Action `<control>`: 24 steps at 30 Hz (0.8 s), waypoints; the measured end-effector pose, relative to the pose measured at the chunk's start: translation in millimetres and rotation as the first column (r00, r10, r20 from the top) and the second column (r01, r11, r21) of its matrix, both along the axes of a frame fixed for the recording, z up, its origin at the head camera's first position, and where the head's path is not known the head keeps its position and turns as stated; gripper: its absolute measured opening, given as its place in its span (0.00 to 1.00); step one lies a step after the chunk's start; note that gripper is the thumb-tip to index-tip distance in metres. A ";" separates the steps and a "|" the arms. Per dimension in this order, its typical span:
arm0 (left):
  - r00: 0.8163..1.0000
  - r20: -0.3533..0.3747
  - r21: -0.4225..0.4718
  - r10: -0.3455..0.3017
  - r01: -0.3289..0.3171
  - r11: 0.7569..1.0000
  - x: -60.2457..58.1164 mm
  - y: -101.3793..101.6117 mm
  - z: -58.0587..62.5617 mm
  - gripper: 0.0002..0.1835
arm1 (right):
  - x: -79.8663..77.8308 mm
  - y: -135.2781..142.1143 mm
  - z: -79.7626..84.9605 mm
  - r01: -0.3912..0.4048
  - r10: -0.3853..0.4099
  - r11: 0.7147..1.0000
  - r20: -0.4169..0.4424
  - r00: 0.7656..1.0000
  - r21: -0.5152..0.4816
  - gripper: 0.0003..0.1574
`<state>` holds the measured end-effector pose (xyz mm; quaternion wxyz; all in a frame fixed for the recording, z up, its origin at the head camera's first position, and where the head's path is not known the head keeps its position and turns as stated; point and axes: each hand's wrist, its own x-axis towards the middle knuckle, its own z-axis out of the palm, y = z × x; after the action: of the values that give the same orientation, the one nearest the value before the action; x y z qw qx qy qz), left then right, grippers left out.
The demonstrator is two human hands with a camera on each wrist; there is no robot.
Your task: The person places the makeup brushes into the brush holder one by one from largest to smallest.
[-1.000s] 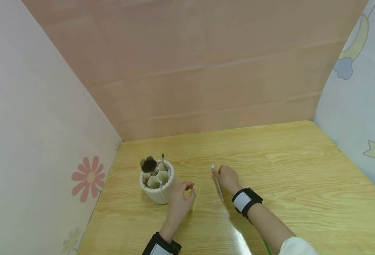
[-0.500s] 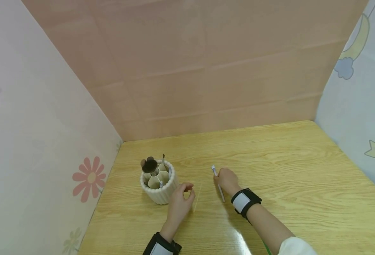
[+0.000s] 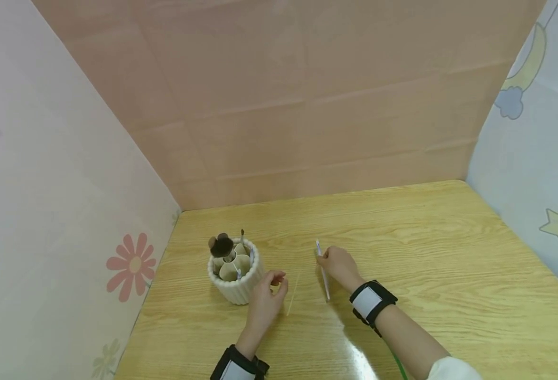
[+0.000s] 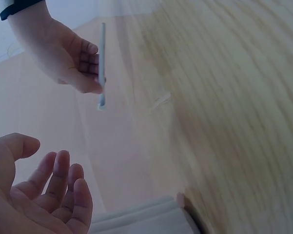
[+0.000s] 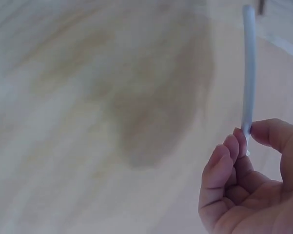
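My right hand [image 3: 340, 268] pinches a slim white stick with a small head [image 3: 325, 285] between thumb and fingertips. In the right wrist view, the long smooth handle [image 5: 249, 68] stands up past the fingers, and its narrow end is partly covered by them. The left wrist view shows the stick's small end [image 4: 102, 105] just beyond the right thumb. My left hand [image 3: 263, 303] holds nothing, its fingers loosely bent, beside a ribbed cream brush holder [image 3: 235, 290]. Dark-headed makeup brushes [image 3: 222, 246] and thinner sticks stand in the holder's petal-shaped compartments.
A thin pale strip [image 3: 293, 295] lies on the wood-grain table [image 3: 402, 237] between the hands. A beige backdrop [image 3: 307, 105] closes off the back, with patterned panels at both sides. A green cable [image 3: 396, 364] runs beneath the right forearm.
The right hand has risen slightly, and the white stick in it has shifted and turned a little more upright. The left hand has moved only slightly left; the holder stays in place.
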<state>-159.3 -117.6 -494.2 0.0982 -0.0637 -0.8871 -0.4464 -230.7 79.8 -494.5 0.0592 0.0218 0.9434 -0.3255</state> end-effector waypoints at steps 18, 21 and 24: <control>0.999 0.034 0.050 0.033 -0.035 0.998 2.6 -22.5 16.9 0.20 | 38.7 -73.9 48.9 -0.282 0.246 0.927 -0.167 0.955 -0.248 0.10; 0.999 -0.008 0.027 0.044 -0.043 0.999 4.2 -25.2 17.0 0.19 | 41.5 -79.2 50.3 -0.324 0.289 0.914 -0.170 0.942 -0.244 0.10; 0.998 -0.036 0.015 0.049 -0.048 0.999 5.7 -27.7 17.3 0.18 | 43.6 -82.8 51.7 -0.356 0.318 0.906 -0.186 0.930 -0.230 0.11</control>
<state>-153.6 -145.3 -476.9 0.1256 -0.0497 -0.8832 -0.4490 -187.1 -3.0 -442.7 0.0486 -0.1732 0.8839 -0.4317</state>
